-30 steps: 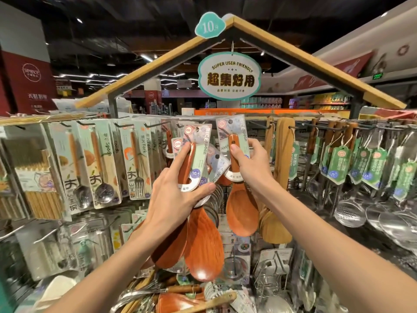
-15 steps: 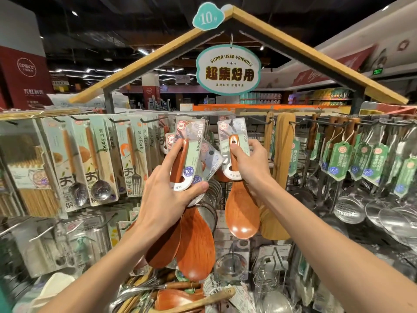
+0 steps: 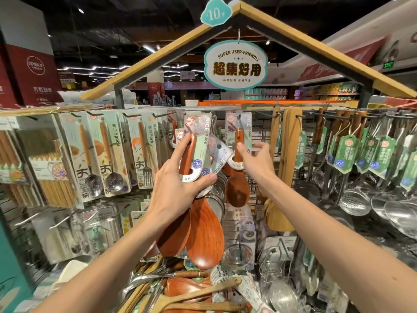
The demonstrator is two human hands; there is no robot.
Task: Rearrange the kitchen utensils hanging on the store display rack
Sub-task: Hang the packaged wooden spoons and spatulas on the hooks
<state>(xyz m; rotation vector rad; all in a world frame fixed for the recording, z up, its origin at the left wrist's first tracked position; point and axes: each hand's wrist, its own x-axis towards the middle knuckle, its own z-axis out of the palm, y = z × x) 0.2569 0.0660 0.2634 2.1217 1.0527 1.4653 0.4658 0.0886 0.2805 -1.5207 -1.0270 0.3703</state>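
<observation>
My left hand (image 3: 180, 184) grips a bunch of brown wooden rice spoons (image 3: 204, 231) by their handles and card tags, held up in front of the display rack (image 3: 320, 115). One more carded rice spoon (image 3: 237, 184) hangs by itself from a hook at the rack's middle. My right hand (image 3: 257, 159) is just to the right of that spoon's handle, fingers loosely spread and holding nothing; whether the thumb still touches the card is unclear.
Carded spoons and forks (image 3: 112, 154) hang to the left, pale wooden spatulas (image 3: 288, 159) right beside my right hand, steel ladles and skimmers (image 3: 361, 190) further right. Loose wooden and metal utensils (image 3: 191, 288) lie in the bin below.
My right hand has let go of the single rice spoon, which now hangs on the hook, and has drawn slightly right. My left hand keeps its grip on the bunch.
</observation>
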